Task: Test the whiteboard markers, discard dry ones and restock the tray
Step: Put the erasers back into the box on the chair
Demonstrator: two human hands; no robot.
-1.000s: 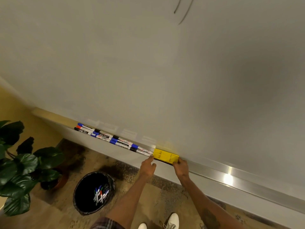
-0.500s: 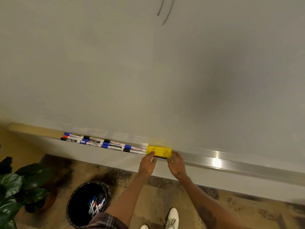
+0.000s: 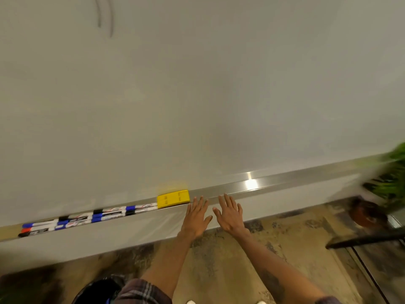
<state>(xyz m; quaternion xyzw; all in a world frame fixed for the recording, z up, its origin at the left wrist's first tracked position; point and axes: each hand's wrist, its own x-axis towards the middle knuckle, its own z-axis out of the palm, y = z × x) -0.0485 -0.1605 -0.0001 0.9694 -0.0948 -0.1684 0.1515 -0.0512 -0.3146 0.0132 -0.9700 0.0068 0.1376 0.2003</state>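
A row of whiteboard markers (image 3: 87, 218) with blue, black and red caps lies in the metal tray (image 3: 274, 185) under the whiteboard (image 3: 197, 95). A yellow eraser (image 3: 173, 198) sits in the tray at the right end of the markers. My left hand (image 3: 196, 216) is flat with fingers spread, just right of the eraser and apart from it. My right hand (image 3: 230, 212) is also spread and empty, its fingertips near the tray's front edge.
A black bin (image 3: 96, 290) shows partly at the bottom left behind my sleeve. A potted plant (image 3: 392, 183) stands at the right, with a dark bar (image 3: 363, 240) below it. Two faint pen strokes (image 3: 105, 16) mark the board's top left. Patterned carpet covers the floor.
Both hands let go of the yellow eraser and drew back to its right with fingers spread. The view swung right, so the left plant left view and the bin is mostly hidden.
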